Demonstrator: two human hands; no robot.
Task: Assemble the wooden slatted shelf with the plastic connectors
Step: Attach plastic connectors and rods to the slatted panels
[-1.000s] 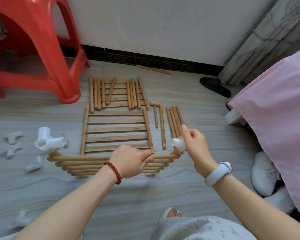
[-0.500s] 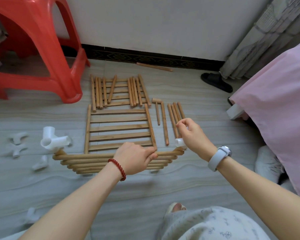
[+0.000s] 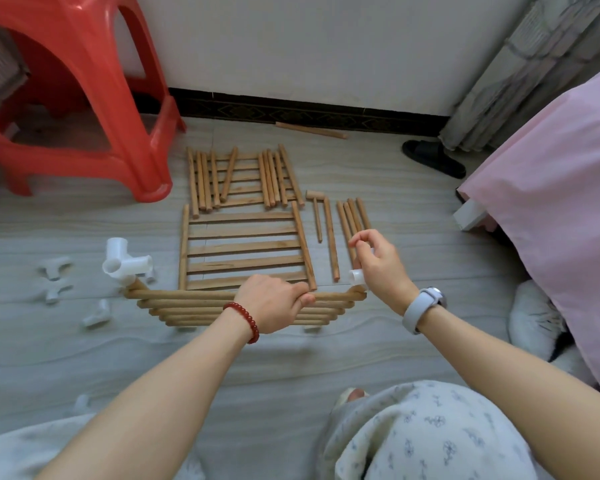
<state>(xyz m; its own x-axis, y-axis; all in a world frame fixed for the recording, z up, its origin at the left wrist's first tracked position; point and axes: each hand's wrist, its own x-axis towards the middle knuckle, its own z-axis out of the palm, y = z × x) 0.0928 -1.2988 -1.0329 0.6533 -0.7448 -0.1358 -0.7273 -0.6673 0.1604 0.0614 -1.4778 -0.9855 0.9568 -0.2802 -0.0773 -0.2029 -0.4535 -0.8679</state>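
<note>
A wooden slatted panel (image 3: 194,306) stands on edge on the floor in front of me. My left hand (image 3: 274,303) grips its top rail near the middle. A white plastic connector (image 3: 125,263) sits on the panel's upper left corner. At the upper right corner my right hand (image 3: 378,263) holds a second white connector (image 3: 356,277), mostly hidden by the palm, right at the rail's end. Whether it is seated on the rail I cannot tell. Another slatted panel (image 3: 243,251) lies flat behind.
Loose dowels (image 3: 352,220) and a small wooden mallet (image 3: 316,211) lie right of the flat panel. More rods and a panel (image 3: 243,178) lie farther back. Spare white connectors (image 3: 58,271) dot the floor at left. A red stool (image 3: 84,98) stands back left, pink bedding (image 3: 551,202) at right.
My right hand has turned the connector and brought it down to the panel's right corner, fingers now lifted above it. The left hand keeps its grip on the rail.
</note>
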